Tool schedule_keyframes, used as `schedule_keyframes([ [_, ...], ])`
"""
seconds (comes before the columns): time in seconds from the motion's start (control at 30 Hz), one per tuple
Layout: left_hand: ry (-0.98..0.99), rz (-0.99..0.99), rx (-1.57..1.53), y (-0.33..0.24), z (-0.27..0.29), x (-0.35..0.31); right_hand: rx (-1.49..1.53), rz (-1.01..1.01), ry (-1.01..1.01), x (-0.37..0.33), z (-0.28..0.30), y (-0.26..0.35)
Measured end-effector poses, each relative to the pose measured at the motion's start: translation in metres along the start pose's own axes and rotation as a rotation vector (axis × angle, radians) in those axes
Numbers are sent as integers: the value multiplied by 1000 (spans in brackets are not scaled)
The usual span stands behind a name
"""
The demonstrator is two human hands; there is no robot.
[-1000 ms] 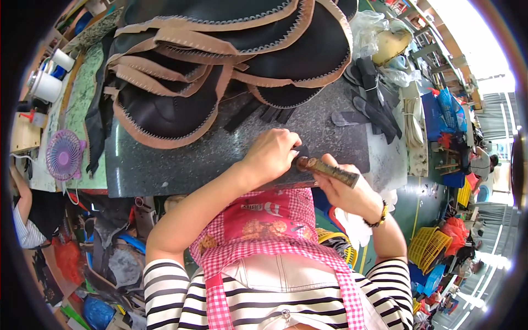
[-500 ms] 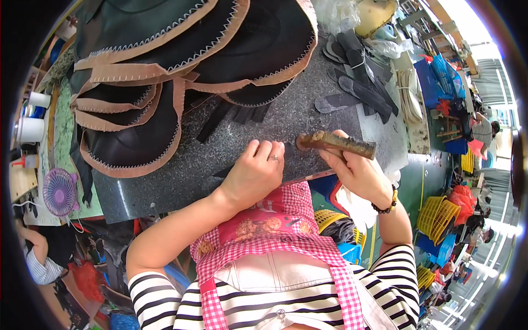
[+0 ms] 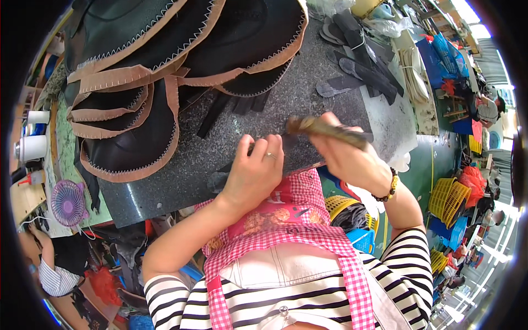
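Note:
My right hand (image 3: 352, 162) is wrapped round a worn brown hammer (image 3: 330, 131). Motion blurs the hammer, whose head is just above and right of my left fingertips. Close to the table's near edge, my left hand (image 3: 254, 173) is closed on a black strip (image 3: 219, 180), its fingers bent. Part of that strip shows beside the wrist; the rest is hidden under the hand. Beyond my hands, several short black strips (image 3: 213, 114) lie on the dark speckled stone tabletop (image 3: 165, 192).
Large black pieces with tan zigzag-stitched borders (image 3: 129, 148) pile up at the left and back. A bundle of dark strips (image 3: 366, 66) lies at the back right. A purple fan (image 3: 69, 202) stands left of the table. Yellow baskets (image 3: 450, 201) and other people are farther off.
The hammer has shifted slightly up and left in the picture, now blurred. My left fingers have loosened a little, showing some black between them. The whole view has shifted slightly.

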State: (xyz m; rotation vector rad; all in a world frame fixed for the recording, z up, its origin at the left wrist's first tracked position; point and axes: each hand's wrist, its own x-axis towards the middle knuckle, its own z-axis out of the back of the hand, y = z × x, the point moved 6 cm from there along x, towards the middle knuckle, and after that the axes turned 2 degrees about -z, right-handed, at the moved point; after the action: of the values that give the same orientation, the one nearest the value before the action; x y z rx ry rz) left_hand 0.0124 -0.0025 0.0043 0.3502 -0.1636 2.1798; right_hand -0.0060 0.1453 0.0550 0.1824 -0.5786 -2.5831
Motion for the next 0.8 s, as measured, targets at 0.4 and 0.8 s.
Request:
schedule_keyframes([
  [0.4,-85,104,-301,26,7,-23,69,-102,17,10,-14,9],
  [0.8,-61,119,-54,10,11,-38,103,-26,54,13,-21,29],
])
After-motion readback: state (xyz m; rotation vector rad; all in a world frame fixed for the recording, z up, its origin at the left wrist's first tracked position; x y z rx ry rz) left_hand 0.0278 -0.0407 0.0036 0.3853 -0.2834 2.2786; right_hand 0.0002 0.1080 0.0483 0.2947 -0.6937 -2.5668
